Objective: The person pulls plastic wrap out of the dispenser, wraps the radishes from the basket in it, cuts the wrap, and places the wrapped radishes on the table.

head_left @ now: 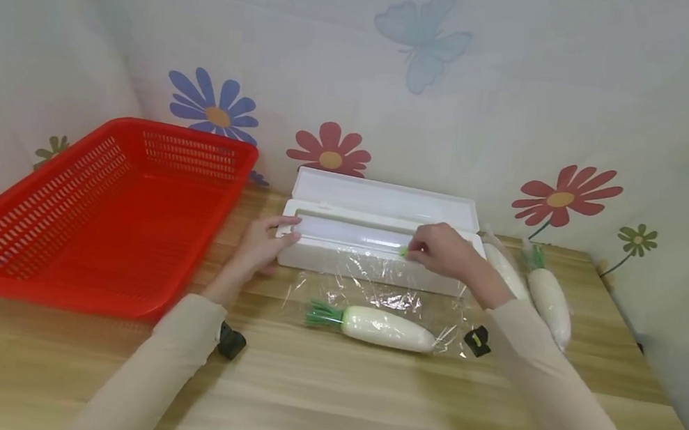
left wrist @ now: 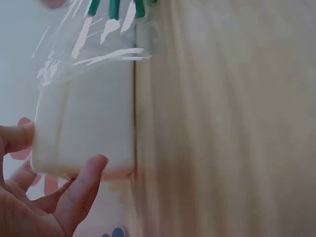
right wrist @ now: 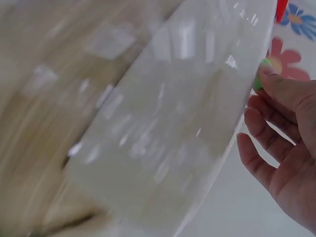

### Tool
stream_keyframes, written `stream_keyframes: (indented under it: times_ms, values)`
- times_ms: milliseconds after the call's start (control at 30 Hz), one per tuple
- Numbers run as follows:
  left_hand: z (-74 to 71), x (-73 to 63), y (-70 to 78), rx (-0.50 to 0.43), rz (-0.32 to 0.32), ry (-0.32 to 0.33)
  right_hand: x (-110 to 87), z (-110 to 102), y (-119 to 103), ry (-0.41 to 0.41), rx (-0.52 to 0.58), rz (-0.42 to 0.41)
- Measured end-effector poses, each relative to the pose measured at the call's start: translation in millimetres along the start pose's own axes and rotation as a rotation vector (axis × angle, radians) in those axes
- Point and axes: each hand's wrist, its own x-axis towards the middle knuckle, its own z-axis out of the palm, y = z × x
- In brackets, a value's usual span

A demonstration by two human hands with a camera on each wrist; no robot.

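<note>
A white cling film dispenser box [head_left: 327,258] lies with its lid [head_left: 384,198] tipped up behind it. My left hand [head_left: 262,243] holds the box's left end, with thumb and fingers spread around that end in the left wrist view. At the right part of the box, my right hand [head_left: 442,250] pinches a small green slider [right wrist: 259,81] on the front edge. Clear cling film [head_left: 337,284] runs from the box toward me. On or under it lies a white radish [head_left: 386,328] with green stalks; which of these, I cannot tell.
Two more radishes, one nearer the box [head_left: 505,270] and one farther right [head_left: 551,303], lie in clear wrapping. A large red basket [head_left: 176,281] stands on the left of the wooden table [head_left: 325,402]. A flower-printed cloth [head_left: 466,137] hangs behind.
</note>
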Motion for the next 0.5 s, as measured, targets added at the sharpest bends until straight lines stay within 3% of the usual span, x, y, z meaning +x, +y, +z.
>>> stream_keyframes:
  times_ms: [167, 367, 500]
  values:
    - [-12.4, 0.8, -5.1, 0.016, -0.007, -0.026, -33.8, -9.7, 25.6, 0.026, -0.023, 0.037]
    - [-4.3, 1.5, -2.6, 0.009, 0.005, -0.047, -54.2, -14.7, 38.4, 0.029, -0.022, 0.019]
    - [-1.7, 0.9, 0.7, 0.014, 0.008, -0.058, -78.8, -23.4, 47.5, 0.037, -0.054, 0.056]
